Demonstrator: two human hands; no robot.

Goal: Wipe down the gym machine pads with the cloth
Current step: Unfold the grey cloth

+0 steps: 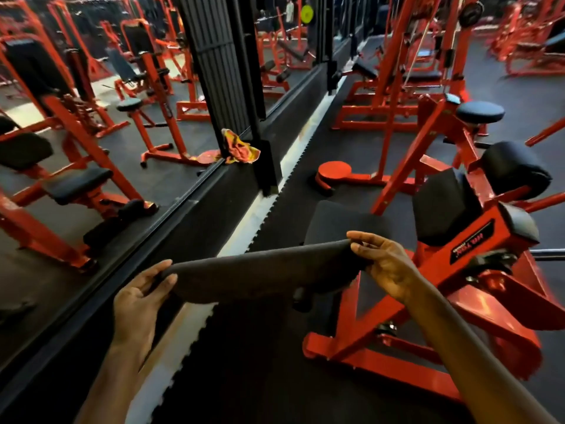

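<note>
Head view shows both hands stretching a dark cloth (263,275) flat in the air above the seat pad (342,221) of a red machine (477,249). Left hand (139,296) pinches its left edge, right hand (386,266) pinches the right corner.

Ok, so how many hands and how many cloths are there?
Hands: 2, the left hand and the right hand
Cloths: 2, the dark cloth held between both hands and the orange-yellow cloth
Total: 4
</note>
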